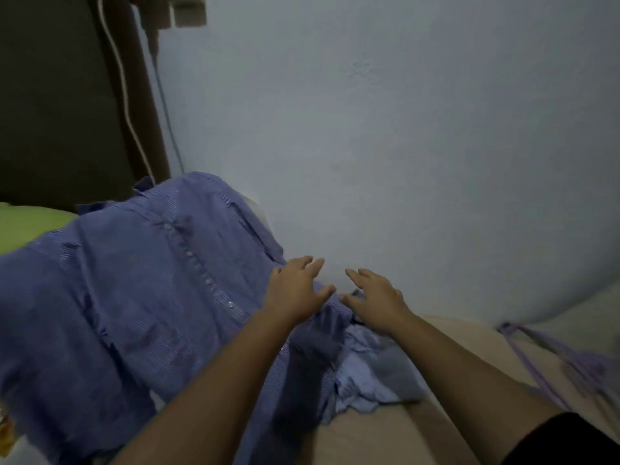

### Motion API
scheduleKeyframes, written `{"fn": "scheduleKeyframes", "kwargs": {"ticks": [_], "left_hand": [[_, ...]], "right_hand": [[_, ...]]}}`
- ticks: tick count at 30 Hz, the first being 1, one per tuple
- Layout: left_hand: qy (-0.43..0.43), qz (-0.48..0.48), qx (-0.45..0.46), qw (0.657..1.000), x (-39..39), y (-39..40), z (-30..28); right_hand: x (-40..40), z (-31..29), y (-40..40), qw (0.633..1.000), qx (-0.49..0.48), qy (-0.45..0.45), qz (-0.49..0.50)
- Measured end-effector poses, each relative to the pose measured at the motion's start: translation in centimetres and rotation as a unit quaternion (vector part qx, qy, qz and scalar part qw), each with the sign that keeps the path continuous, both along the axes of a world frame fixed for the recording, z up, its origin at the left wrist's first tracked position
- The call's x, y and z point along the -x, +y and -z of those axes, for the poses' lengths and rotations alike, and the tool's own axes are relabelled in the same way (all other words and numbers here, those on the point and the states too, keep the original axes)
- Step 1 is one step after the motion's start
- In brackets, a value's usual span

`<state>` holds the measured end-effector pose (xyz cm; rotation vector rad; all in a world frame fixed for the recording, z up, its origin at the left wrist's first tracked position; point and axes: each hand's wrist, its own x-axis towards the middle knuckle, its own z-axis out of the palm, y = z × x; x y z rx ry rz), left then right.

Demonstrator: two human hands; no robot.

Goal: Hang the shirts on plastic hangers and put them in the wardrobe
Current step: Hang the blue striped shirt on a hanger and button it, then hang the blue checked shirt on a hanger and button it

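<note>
A: Where is the shirt?

B: A blue striped button-up shirt (141,297) lies spread front-up on the bed (385,431), filling the view from 9 o'clock through the centre. Its button placket (201,273) runs on a diagonal from about 11 o'clock down toward the centre. The collar end points up toward the dark headboard (50,95).

A: And the hands?

B: Both are out over the shirt's edge beside the pale blue wall (402,129). The left hand (295,290) has its fingers spread and straight, palm down, gripping nothing. The right hand (375,298) sits just beside it toward 3 o'clock, fingers also extended and loose, holding nothing. I cannot tell whether either palm actually touches the cloth.

A: Anything else there?

B: A lighter blue garment (375,377) lies crumpled under the right forearm, touching the shirt's hem side. A purple plastic hanger (553,360) rests on the bed at about 4 o'clock, blurred. A green pillow (30,226) shows at 9 o'clock, partly beneath the shirt. 2 cables (134,122) hang down by the headboard at 11 o'clock.
</note>
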<state>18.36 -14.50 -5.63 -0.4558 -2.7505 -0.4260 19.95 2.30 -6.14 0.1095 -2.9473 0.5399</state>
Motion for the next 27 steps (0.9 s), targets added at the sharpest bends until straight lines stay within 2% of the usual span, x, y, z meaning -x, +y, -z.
{"fn": "scheduleKeyframes", "kwargs": {"ticks": [7, 15, 20, 23, 25, 27], "left_hand": [[-0.049, 0.088, 0.007, 0.995, 0.9, 7.2, 5.7], [-0.121, 0.128, -0.013, 0.984, 5.2, 12.4, 13.3], [-0.105, 0.113, -0.016, 0.988, 10.0, 13.7, 17.1], [-0.046, 0.078, -0.009, 0.996, 13.0, 13.4, 18.9], [-0.027, 0.042, -0.012, 0.999, 14.9, 12.7, 19.7], [-0.049, 0.006, -0.007, 0.999, 16.2, 11.8, 20.5]], "right_hand": [[-1.4, 6.0, 8.5, 0.998, 0.018, -0.034, 0.059], [1.8, 13.2, 14.0, 0.991, 0.094, -0.072, 0.069], [6.8, 16.0, 14.8, 0.982, 0.166, -0.075, 0.047], [10.5, 17.6, 14.2, 0.977, 0.203, -0.056, 0.021], [12.8, 18.2, 13.3, 0.98, 0.198, -0.039, 0.002], [14.8, 18.7, 12.5, 0.987, 0.159, -0.028, -0.005]]}}
